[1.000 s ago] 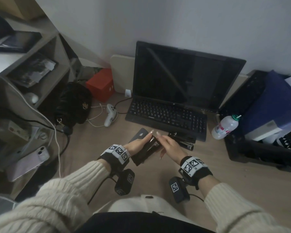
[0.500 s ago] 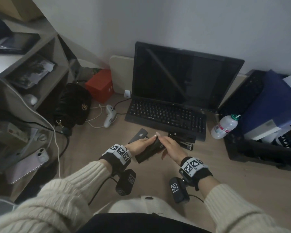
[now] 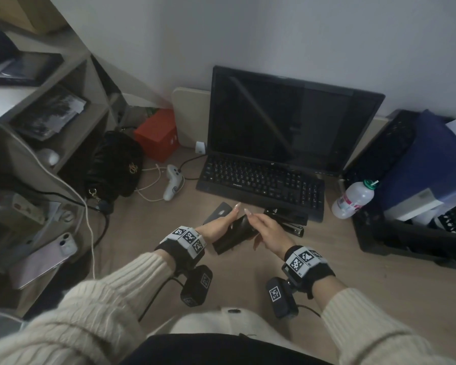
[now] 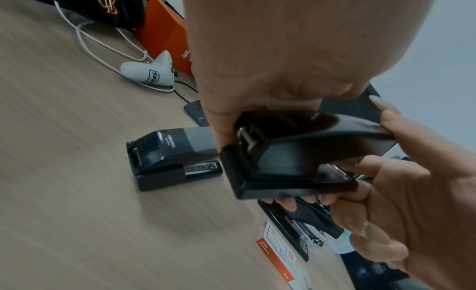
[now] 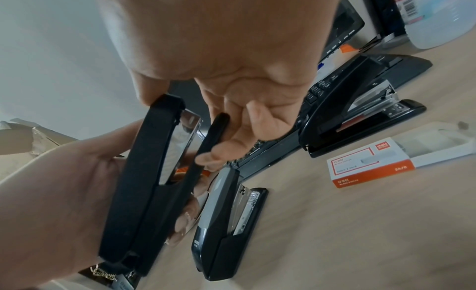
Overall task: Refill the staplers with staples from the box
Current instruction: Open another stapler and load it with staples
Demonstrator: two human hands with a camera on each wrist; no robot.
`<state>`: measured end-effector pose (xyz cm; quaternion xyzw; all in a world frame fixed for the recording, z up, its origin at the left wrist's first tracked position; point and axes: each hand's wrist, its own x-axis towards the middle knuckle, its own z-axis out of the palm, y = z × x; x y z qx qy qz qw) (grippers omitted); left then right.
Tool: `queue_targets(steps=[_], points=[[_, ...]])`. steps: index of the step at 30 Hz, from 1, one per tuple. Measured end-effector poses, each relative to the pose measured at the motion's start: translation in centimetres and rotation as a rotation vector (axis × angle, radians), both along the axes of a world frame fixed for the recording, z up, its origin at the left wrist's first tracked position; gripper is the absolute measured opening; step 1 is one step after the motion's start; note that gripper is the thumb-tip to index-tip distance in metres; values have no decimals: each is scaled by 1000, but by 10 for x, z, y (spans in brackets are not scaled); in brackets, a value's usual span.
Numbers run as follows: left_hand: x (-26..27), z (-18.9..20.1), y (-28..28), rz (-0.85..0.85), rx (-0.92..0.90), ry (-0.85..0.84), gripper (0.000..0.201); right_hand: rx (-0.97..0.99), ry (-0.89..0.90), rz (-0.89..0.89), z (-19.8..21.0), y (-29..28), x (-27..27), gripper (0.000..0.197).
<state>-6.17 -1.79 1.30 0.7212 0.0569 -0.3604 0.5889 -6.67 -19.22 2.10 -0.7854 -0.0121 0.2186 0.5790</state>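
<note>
Both hands hold one black stapler (image 3: pixel 234 235) above the desk. My left hand (image 3: pixel 220 222) grips its rear half, with the fingers wrapped underneath. My right hand (image 3: pixel 267 230) pinches the front end, index on top and the other fingers below. In the right wrist view the held stapler (image 5: pixel 144 182) shows a narrow gap with shiny metal inside. A grey-topped stapler (image 5: pixel 226 223) lies on the desk under the hands. A larger black stapler (image 5: pixel 360 111) lies by the keyboard. The orange-and-white staple box (image 5: pixel 371 164) lies beside it with its white tray (image 5: pixel 438 143) slid partly out.
An open laptop (image 3: pixel 274 154) stands behind the hands. A water bottle (image 3: pixel 353 198) and a dark bin are at the right. A black bag (image 3: pixel 113 164), a white controller (image 3: pixel 173 183) with a cable and an orange box (image 3: pixel 158 133) lie at the left by shelves.
Both hands have kept hold of the stapler. My right fingers have shifted on its front end and the stapler has tilted a little.
</note>
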Motion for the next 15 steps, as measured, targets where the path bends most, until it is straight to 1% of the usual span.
queue_targets(steps=[2, 5, 8, 10, 15], points=[[0, 4, -1, 0, 10, -8, 70, -19, -7, 1, -1, -1, 1, 43], [0, 8, -2, -4, -17, 11, 75, -5, -11, 2, -1, -1, 2, 31], [-1, 11, -3, -9, -22, -8, 73, 25, 37, -34, 0, -2, 2, 24], [0, 12, -4, -8, -12, -29, 73, 23, 81, -50, -3, -5, 3, 24], [1, 10, -4, 15, -33, -29, 70, 17, 124, -77, -10, -8, 4, 25]])
